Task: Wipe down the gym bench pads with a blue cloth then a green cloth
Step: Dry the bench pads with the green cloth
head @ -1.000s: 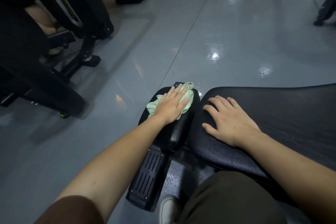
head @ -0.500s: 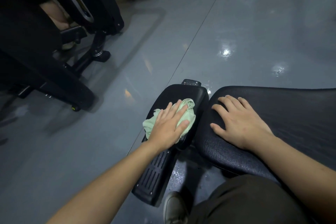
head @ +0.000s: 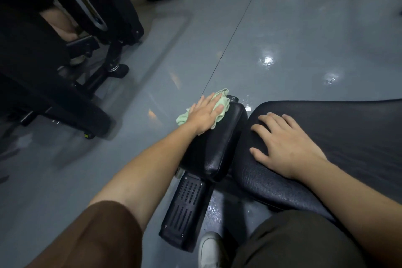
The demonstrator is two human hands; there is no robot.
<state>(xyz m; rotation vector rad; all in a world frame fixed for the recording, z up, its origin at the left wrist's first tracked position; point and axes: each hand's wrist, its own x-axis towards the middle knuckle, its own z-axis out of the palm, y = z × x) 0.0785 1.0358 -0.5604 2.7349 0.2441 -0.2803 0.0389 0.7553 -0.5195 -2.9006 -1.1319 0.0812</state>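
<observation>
Left hand (head: 204, 113) flat, fingers straight, pressing green cloth (head: 221, 104) on small pad (head: 217, 143), frame center. Right hand (head: 282, 146) splayed flat on big pad (head: 348, 137), holding nothing.

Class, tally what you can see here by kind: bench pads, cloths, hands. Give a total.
Black padded bench pads: 2, a small one and a large one
Pale green cloths: 1
Hands: 2, left, right
Total: 5

The left hand (head: 204, 114) is covering most of the green cloth (head: 221, 104), while the large pad (head: 348, 137) is running off the right edge.
</observation>
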